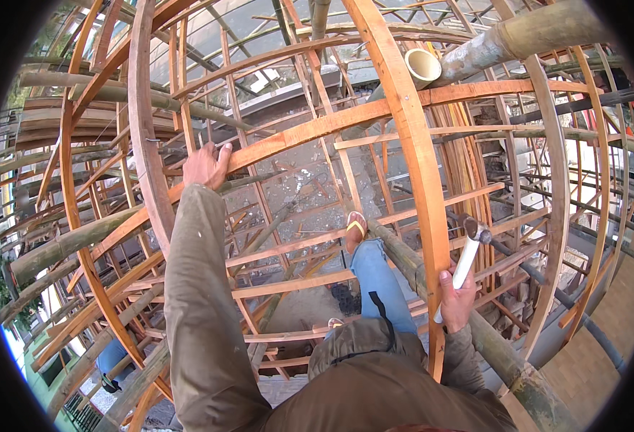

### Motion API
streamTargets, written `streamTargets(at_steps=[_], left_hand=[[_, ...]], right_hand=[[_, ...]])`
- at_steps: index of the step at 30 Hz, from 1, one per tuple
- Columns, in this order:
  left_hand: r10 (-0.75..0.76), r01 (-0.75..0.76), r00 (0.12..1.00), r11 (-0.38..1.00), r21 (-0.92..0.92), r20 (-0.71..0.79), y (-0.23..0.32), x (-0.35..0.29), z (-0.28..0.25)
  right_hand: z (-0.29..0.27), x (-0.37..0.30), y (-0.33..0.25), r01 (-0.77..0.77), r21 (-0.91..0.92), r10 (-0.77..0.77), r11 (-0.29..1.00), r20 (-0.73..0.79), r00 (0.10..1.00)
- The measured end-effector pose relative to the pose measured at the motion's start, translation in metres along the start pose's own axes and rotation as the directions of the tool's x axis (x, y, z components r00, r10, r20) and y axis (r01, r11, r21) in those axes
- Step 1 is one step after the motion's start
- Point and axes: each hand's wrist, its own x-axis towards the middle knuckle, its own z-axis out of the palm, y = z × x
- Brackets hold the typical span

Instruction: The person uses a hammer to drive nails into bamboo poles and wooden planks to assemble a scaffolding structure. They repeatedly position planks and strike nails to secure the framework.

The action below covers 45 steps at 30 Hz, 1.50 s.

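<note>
My left hand (207,165) grips a long orange-brown wooden beam (310,132) that runs crosswise in front of me, its thumb resting along the top. Just left of that hand, a greyish-brown timber post (144,115) crosses the same beam. Held in my right hand (458,301) is a hammer (467,261) with a white handle, its dark metal head pointing up and away from me. The hammer hand sits against the right side of a thick orange plank (421,173), which passes between my arms from near to far. Part of the handle is hidden by my fingers.
Bamboo poles and timber strips form an open frame all round, with ground far below. A thick bamboo pole (511,39) with a hollow cut end lies at the far right. My sandalled foot (356,225) is on a bamboo pole (396,252). A blue-clothed person (112,356) is lower left.
</note>
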Motion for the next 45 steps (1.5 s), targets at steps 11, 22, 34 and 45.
streamTargets(at_steps=[11, 22, 34, 45], left_hand=[[-0.060, 0.083, 0.977, 0.991, -0.105, 0.206, 0.010, 0.011, -0.020], [-0.063, 0.094, 0.954, 0.991, -0.093, 0.292, 0.004, 0.014, -0.018], [-0.018, 0.058, 0.942, 0.992, -0.110, 0.336, 0.000, 0.016, -0.016], [0.001, 0.107, 0.847, 0.979, -0.172, 0.532, -0.003, 0.026, -0.015]], right_hand=[[0.025, -0.005, -0.005, 0.037, -0.160, -0.061, 0.986, -0.144, 0.988], [0.019, -0.008, 0.011, -0.050, -0.292, 0.010, 0.955, -0.138, 0.990], [0.031, -0.015, -0.012, -0.238, -0.372, 0.156, 0.897, -0.237, 0.959], [0.076, 0.054, -0.108, -0.356, -0.412, 0.124, 0.839, -0.492, 0.862]])
